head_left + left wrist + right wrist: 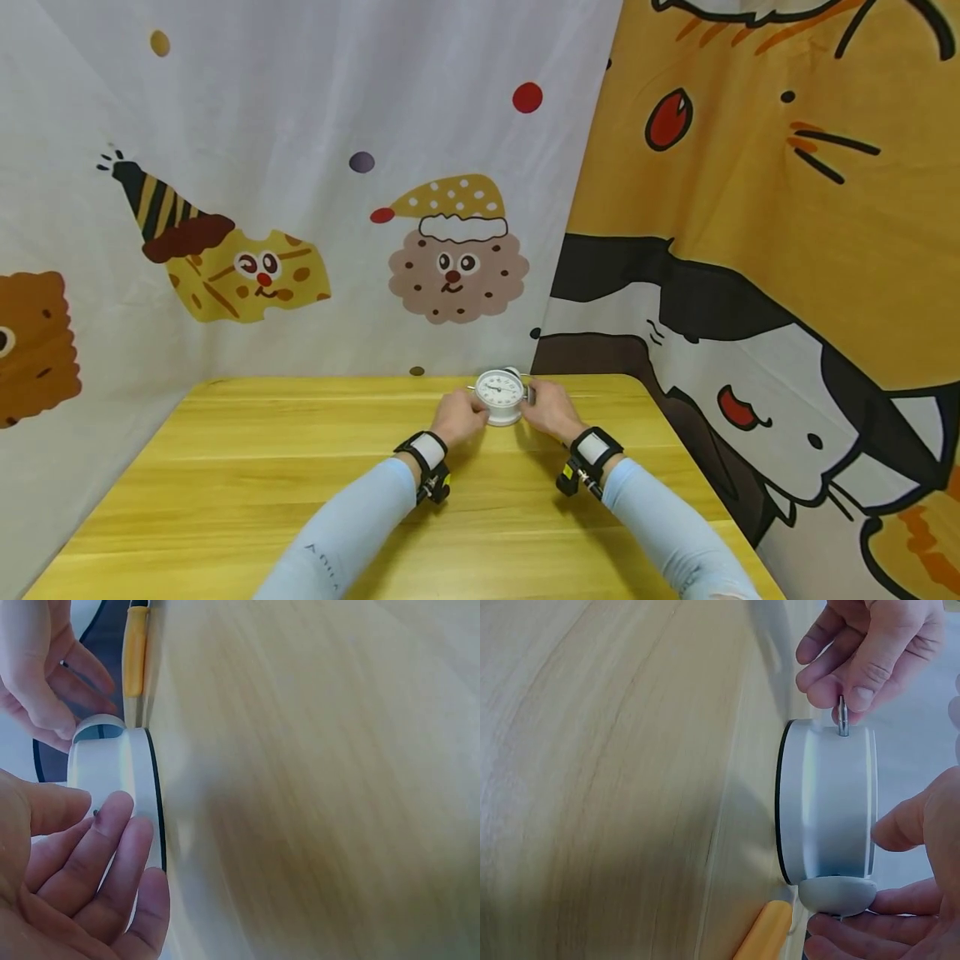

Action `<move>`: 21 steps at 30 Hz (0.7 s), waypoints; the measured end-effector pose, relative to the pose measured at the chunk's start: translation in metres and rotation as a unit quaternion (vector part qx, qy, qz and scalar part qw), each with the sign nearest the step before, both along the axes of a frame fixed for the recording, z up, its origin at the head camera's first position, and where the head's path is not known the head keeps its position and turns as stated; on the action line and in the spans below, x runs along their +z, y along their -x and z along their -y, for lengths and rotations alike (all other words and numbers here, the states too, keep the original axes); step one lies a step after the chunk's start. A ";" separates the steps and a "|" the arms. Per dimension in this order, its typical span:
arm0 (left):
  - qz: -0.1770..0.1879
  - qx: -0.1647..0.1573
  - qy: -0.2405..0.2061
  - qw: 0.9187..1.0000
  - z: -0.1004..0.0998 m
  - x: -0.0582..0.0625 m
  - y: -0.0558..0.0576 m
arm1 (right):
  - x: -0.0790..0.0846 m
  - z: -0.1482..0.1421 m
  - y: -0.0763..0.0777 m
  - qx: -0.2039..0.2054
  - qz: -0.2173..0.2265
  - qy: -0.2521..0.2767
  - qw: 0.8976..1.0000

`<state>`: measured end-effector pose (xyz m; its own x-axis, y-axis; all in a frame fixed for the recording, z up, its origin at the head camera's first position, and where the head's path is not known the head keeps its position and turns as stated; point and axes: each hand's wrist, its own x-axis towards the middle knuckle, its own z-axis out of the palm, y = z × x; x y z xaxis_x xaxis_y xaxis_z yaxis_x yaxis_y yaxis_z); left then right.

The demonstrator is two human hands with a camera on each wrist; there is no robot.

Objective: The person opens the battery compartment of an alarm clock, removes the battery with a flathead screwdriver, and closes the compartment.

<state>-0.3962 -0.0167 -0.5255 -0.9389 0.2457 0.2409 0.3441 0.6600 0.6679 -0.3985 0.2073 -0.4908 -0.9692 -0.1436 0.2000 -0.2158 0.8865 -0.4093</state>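
Observation:
A white twin-bell alarm clock [500,392] lies on its back near the table's far edge, dial facing up. My left hand [458,417] is at its left side; in the right wrist view thumb and fingertips pinch a short metal peg [843,718] jutting from the case. On the other side my right hand [552,409] grips the clock, its thumb at the dial rim and its fingers at a white dome-shaped bell [837,895]. A black rim [157,795] around the clock's back meets the wood in the left wrist view.
A yellow-orange bar like a handle [135,652], with a black end, lies beyond the clock. The wooden table [300,475] reaches back to a printed cloth [300,100] hanging behind it and along the right side.

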 end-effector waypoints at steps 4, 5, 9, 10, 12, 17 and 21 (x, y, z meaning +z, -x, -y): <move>-0.002 -0.010 -0.004 1.000 0.002 0.008 -0.010 | 0.000 0.003 -0.001 0.003 -0.004 -0.004 1.000; -0.017 -0.015 -0.003 1.000 0.004 -0.001 -0.004 | 0.000 0.004 -0.001 0.003 -0.001 -0.004 1.000; 0.000 -0.011 0.007 1.000 0.003 0.010 -0.015 | -0.001 0.007 0.001 0.010 0.009 0.010 1.000; 0.006 -0.010 0.012 1.000 0.003 0.011 -0.016 | -0.001 0.007 0.001 0.013 0.012 0.017 1.000; 0.032 -0.003 0.018 0.999 0.000 0.022 -0.025 | -0.014 -0.001 0.015 0.033 0.001 0.032 0.999; 0.063 0.000 0.028 0.998 -0.002 0.025 -0.028 | -0.015 0.002 0.016 0.044 0.009 0.035 0.998; 0.072 -0.020 0.024 0.997 -0.003 0.029 -0.033 | -0.004 0.014 0.003 0.035 0.019 0.017 0.999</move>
